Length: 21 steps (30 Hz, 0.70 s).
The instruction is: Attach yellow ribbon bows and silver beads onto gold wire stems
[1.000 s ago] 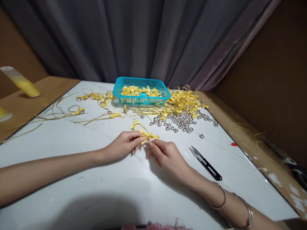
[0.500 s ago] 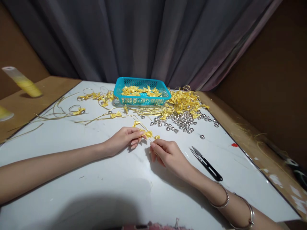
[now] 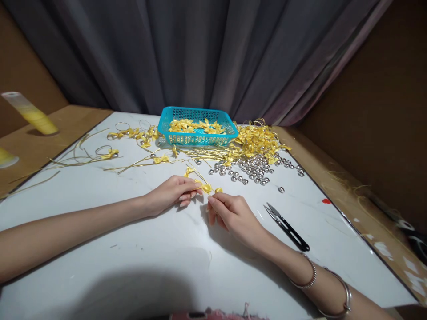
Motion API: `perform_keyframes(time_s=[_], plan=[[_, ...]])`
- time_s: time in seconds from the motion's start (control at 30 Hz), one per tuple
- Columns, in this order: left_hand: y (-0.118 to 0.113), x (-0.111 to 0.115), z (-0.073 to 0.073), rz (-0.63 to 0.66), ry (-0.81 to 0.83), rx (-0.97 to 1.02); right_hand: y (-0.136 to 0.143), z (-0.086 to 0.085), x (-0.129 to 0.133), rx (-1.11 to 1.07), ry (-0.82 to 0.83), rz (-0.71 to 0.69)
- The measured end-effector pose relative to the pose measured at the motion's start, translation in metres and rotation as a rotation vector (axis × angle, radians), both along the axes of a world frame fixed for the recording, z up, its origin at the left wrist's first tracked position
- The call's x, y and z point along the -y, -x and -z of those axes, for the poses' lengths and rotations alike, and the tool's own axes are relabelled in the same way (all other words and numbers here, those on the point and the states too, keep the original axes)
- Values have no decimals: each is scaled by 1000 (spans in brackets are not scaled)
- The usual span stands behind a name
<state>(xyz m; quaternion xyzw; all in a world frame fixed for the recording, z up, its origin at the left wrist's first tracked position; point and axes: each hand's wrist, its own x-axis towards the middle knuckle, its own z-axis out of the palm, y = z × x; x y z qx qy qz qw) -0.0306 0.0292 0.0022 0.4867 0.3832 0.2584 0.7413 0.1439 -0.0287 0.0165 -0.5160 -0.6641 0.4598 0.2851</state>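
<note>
Between my hands is a yellow ribbon bow (image 3: 207, 188), held above the white tabletop. My left hand (image 3: 178, 192) pinches the bow's left side between thumb and fingers. Just to the right, my right hand (image 3: 233, 216) is closed, thumb and forefinger pinched at the bow's lower right edge. What sits in that pinch, perhaps a thin cord end, is too small to make out. More yellow bow pieces show just behind my fingertips. Black thread snips (image 3: 287, 227) lie to the right of my right hand.
A turquoise basket (image 3: 196, 140) with yellow bows stands at the back. Right of it are a heap of yellow bows (image 3: 256, 140) and many silver beads (image 3: 255, 166). Gold cords (image 3: 207, 154) lie before the basket. A spool of yellow thread (image 3: 38, 120) stands at left.
My right fingertips have come slightly closer to the bow. Otherwise both hands keep nearly the same place and grip.
</note>
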Motion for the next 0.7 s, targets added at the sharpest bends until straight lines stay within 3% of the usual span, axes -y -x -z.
perform_keyframes(time_s=[0.17,0.37,0.57,0.7], plan=[[1,-1,1,17,-27,-4,-4,-2,0,-11,4,-14],[0,1,2,38,-84,-40,-9,-10,-6,-60,-141,60],[2,6,4,161,-270,-109,-7,-5,-9,-315,142,27],[4,9,1,241,-410,-196,-4,-3,-8,-341,173,20]])
